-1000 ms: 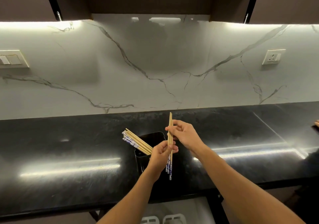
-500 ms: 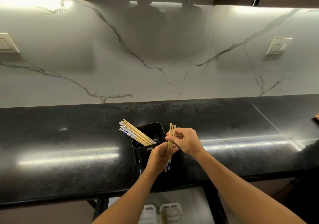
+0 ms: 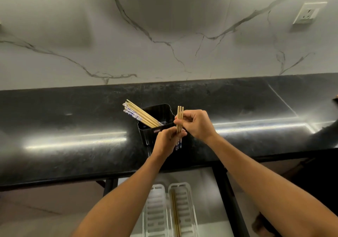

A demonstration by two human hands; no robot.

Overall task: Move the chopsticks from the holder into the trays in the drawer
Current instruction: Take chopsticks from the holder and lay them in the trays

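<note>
Three chopsticks (image 3: 179, 119) are held upright just above the bench (image 3: 73, 123), right beside the holder (image 3: 146, 136). Right grip (image 3: 198, 125) pinches the bundle near its plain top ends. Left grip (image 3: 167, 140) curls round it lower down, and the blue-patterned ends poke out below. Both grips are closed on the bundle.

Handling guess: light, stiff, thin wood with a smooth finish, not fragile. The sticks will likely roll and slip past each other, so take them mid-length as one tight bundle with the ends level.

More sticks (image 3: 140, 117) lean left out of the holder, a glossy black plastic box with an open top. Below the bench edge is the open drawer (image 3: 204, 191) with two white slotted plastic trays (image 3: 156, 211). The right tray (image 3: 190, 200) has a few sticks lying lengthwise. The bench is dark polished stone with glare streaks. The wall (image 3: 164, 35) is pale veined marble.
</note>
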